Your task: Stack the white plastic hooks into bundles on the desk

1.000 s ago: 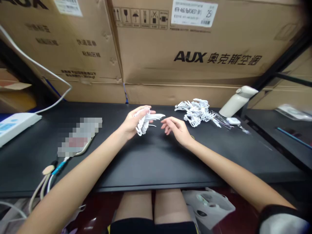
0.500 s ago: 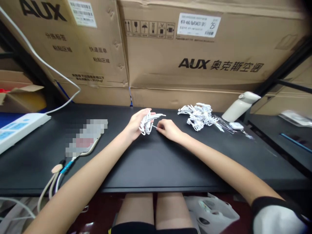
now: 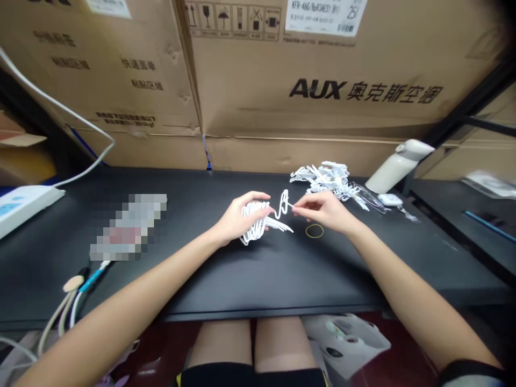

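My left hand [image 3: 237,217] is closed round a bundle of bent white pieces [image 3: 255,228], whose straight ends stick out to the right. Between thumb and fingers, my right hand [image 3: 322,210] pinches one single white bent piece [image 3: 283,204]. That piece is held up just right of the bundle, close to my left fingertips. A thin yellow ring [image 3: 314,231] lies on the black table under my right hand. Behind that hand is a loose pile of similar white pieces [image 3: 328,177].
Large cardboard boxes [image 3: 258,97] stand along the back. A pale bottle [image 3: 397,166] leans at the right, near a small white case [image 3: 389,200]. At the left are a blurred flat object [image 3: 129,226] with cables and a power strip [image 3: 28,207].
My right hand has moved right, now with a single white piece in its pinch. The bundle in my left hand has turned and shows more broadly. The yellow ring now shows on the table.
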A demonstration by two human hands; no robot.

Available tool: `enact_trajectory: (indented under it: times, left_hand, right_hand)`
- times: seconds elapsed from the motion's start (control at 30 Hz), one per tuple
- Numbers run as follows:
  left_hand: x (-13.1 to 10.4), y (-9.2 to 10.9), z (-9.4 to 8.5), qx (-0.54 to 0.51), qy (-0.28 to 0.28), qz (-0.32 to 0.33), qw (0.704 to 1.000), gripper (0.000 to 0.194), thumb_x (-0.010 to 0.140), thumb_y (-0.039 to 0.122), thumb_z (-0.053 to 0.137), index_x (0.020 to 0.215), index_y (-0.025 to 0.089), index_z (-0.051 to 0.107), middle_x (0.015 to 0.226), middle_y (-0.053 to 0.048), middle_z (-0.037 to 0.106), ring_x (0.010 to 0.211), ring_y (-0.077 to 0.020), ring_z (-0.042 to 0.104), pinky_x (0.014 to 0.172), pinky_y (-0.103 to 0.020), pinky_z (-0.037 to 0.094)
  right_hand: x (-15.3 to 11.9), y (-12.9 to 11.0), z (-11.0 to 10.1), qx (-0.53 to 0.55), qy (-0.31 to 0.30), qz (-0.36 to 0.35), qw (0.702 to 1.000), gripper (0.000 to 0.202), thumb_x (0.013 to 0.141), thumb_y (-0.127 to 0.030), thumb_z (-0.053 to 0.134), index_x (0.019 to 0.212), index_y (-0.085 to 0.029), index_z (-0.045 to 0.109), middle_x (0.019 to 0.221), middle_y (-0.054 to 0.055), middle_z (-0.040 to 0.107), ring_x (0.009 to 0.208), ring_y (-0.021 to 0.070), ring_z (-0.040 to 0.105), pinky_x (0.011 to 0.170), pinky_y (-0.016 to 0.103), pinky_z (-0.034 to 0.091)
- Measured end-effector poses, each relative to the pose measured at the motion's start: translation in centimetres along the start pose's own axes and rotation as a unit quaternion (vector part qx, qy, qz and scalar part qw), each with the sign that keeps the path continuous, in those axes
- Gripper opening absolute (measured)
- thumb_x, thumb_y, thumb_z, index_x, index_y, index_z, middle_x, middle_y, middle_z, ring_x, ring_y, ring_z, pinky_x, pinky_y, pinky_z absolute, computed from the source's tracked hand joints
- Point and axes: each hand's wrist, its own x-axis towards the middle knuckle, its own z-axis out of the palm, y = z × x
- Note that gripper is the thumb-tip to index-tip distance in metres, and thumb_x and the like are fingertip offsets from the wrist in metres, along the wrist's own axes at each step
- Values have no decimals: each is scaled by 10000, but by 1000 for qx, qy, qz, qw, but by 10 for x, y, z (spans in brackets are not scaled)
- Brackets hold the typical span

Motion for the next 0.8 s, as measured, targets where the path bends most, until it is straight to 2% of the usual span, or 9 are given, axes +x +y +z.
enact_trajectory:
  times: [0.1,0.2,0.4,0.57,0.8]
  left_hand:
    - [2,-2,1,16,34,27,999,422,733,379,716,1052,151,562,966,-99,703,599,-176,682,566,-316,583]
    - [4,-5,1,26,41,37,998,419,735,392,710,1046,153,561,961,-95,701,616,-182,682,586,-326,580]
    - [5,-5,-1,72,68,40,994,362,741,388,702,1005,163,600,970,-96,711,716,-180,684,634,-270,545]
    - [4,-4,2,20,55,-3,998,392,744,408,692,1038,189,554,963,-85,709,596,-177,672,500,-278,533]
    - [5,-5,1,28,78,6,997,376,713,384,725,989,174,580,929,-68,687,602,-183,682,557,-306,565]
  right_hand:
    - [-1,-5,6,-9,-20,-9,1000,233,788,-372,643,784,-149,708,664,41,676,505,109,557,491,226,449]
    - [-2,-6,12,2,-39,-9,999,240,795,-364,633,790,-137,710,643,37,666,488,104,551,484,223,443]
    - [-1,-3,21,58,-63,8,996,258,790,-385,629,794,-142,713,671,41,675,466,100,544,458,223,436]
    - [-3,-6,30,93,-91,9,991,272,810,-378,606,851,-131,713,724,59,689,480,96,549,485,227,468]
    - [-3,-7,31,151,-75,8,986,290,817,-406,605,882,-141,704,728,49,668,535,101,560,482,219,488]
